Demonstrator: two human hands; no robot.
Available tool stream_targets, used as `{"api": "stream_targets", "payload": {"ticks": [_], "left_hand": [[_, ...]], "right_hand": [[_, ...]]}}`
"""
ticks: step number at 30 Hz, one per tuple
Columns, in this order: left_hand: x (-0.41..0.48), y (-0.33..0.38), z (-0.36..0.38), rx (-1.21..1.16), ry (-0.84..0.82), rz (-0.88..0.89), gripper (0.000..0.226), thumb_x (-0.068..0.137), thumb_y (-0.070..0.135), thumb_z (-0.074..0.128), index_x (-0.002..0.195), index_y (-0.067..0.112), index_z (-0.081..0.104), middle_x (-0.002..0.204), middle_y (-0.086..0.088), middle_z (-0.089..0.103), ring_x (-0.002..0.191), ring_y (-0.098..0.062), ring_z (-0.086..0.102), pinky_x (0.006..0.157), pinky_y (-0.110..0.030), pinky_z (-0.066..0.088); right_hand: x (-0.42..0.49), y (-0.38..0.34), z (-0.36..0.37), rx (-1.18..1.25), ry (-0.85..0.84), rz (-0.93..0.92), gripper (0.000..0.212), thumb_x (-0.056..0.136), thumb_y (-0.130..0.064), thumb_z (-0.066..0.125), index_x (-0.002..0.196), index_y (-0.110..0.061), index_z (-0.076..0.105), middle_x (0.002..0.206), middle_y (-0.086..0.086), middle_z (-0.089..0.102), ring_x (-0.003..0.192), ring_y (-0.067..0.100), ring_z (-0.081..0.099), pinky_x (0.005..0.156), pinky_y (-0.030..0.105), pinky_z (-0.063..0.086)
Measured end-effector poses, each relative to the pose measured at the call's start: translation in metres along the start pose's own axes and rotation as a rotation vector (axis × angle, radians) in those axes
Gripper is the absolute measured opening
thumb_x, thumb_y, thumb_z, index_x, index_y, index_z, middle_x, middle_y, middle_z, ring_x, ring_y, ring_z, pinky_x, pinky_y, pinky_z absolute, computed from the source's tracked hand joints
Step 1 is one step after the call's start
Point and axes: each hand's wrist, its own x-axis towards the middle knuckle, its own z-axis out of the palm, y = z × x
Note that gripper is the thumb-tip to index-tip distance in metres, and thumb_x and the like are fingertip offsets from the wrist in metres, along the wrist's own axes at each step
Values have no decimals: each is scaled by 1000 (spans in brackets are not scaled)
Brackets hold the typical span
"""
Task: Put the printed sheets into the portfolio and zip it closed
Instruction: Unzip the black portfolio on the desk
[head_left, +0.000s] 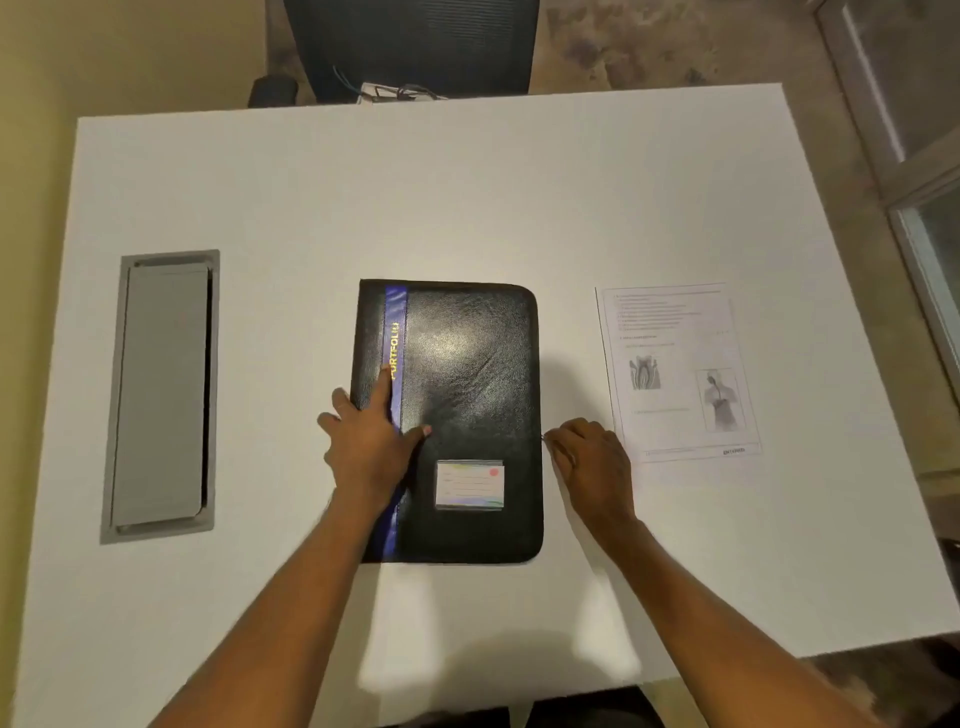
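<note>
Both bare forearms reach forward. Left hand lies flat, palm down, fingers spread, thumb out. Right hand is curled, fingertips pinched together.

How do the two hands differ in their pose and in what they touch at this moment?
The left hand lies flat and spread on the portfolio, over its blue stripe near the spine; the right hand is curled, fingertips pinched at the portfolio's right edge, probably on the zip pull. The left hand rests on the cover, while the right hand stays beside it, over the table, close to the printed sheets. Both work on the closed portfolio.
</note>
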Motion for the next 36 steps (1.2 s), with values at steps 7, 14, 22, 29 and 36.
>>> {"api": "stream_targets", "payload": {"ticks": [7,14,22,29,36], "left_hand": [[3,0,5,20,33,-15,97,82,60,79,160,49,22,145,-18,34,131,-46,36,92,-63,51],[-1,3,8,20,23,-29,99,83,63,77,161,47,19,145,-18,33,135,-44,35,95,-62,52],[-9,12,13,34,47,-22,98,85,64,74,163,42,18,146,-21,34,135,-47,36,93,-58,53],[-14,25,18,63,63,-9,101,84,67,73,164,35,20,149,-25,35,136,-48,41,98,-54,51],[-15,24,21,89,76,12,102,83,72,70,164,35,20,150,-27,36,135,-49,44,98,-54,52]], "right_hand": [[-32,7,5,-24,30,-15,11,97,-18,64,93,-22,73,94,-6,71,84,23,62,76,40,52],[-76,9,17,16,52,36,12,96,-15,65,94,-26,70,93,-10,69,81,18,61,73,37,51],[-132,9,26,85,131,184,17,94,-6,69,97,-22,76,95,-6,73,81,16,66,74,40,59],[-162,-7,42,224,222,317,11,93,-8,71,96,-17,76,89,-4,74,76,15,69,70,45,63],[-168,-42,69,337,198,265,14,97,-26,67,102,-19,77,95,-4,78,84,12,72,77,42,64]]}}
